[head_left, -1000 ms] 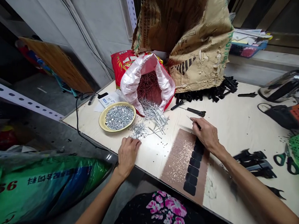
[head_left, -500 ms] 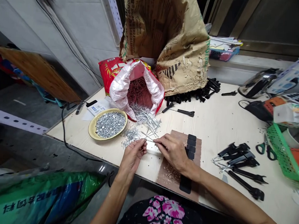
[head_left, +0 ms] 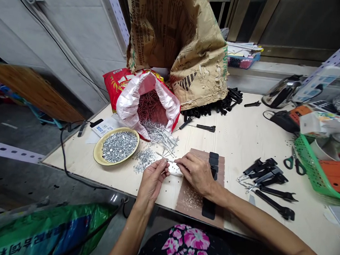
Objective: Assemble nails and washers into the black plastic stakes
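Observation:
Over the front of the table, my left hand (head_left: 154,179) pinches its thumb and fingers together; whatever sits between them is too small to make out. Facing it, my right hand (head_left: 196,173) is closed on a thin metal pin (head_left: 172,161) that reaches across to the left fingertips. Just beyond lies a heap of silver metal pins (head_left: 164,138), spilling from a red and white bag (head_left: 126,105). Loose small washers (head_left: 145,159) are scattered left of my hands, beside a yellow bowl (head_left: 97,157) full of washers. Under my right forearm is a brown board (head_left: 190,206) bearing black pads (head_left: 208,208).
Black plastic handles with metal tips (head_left: 271,181) lie at the right, near scissors (head_left: 295,162) and a green basket (head_left: 308,168). A large brown paper sack (head_left: 203,67) stands behind, with black parts at its mouth. A kettle (head_left: 281,90) is at the back right.
The view has shifted slightly, so the table items appear further left. My fingertips remain close together, and the pin now meets the left fingertips.

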A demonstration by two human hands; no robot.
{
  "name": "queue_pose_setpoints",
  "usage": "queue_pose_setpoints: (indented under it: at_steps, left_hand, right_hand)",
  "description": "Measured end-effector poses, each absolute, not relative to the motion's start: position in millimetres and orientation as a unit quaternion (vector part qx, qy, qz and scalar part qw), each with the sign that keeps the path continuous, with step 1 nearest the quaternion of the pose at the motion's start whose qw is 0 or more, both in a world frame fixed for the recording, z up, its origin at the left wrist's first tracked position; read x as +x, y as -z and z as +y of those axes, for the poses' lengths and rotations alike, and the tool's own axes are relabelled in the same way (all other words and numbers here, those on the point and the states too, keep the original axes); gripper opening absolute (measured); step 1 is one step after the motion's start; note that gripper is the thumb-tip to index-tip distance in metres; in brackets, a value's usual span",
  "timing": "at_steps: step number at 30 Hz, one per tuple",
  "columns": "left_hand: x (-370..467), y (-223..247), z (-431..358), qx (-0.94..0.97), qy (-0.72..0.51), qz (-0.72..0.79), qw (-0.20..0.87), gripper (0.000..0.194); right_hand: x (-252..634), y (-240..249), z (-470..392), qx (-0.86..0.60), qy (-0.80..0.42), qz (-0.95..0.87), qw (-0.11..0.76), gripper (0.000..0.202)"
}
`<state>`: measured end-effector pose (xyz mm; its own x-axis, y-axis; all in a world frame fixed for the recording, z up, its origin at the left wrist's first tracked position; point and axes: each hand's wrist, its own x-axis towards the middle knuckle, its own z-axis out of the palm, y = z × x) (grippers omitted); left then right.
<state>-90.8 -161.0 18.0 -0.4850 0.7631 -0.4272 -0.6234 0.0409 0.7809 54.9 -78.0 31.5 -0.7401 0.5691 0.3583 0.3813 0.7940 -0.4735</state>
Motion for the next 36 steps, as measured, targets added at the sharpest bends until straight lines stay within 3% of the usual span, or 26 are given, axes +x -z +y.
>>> queue_pose_setpoints:
  at_steps: [12,23,32,36]
  left_hand:
    - [-88,-13,-154,0.143,-0.647,0.570,0.485,0.034]
    - [-81,-5,-153,0.265,-0.591,0.649,0.399,0.027]
    - [-83,-4,-153,0.310,-0.552,0.681,0.369,0.026]
    - [-81,-3,-152,0.279,-0.580,0.652,0.402,0.027]
  right_hand:
    - [62,-29,-77,-0.279,-0.120,-0.923,0.234,0.019]
    - [71,-16,-75,-0.258,-0.037,-0.939,0.226,0.020]
    - [71,-15,-73,-0.300,-0.218,-0.907,0.200,0.020]
    - [72,-15,-75,-0.301,-0.165,-0.911,0.227,0.020]
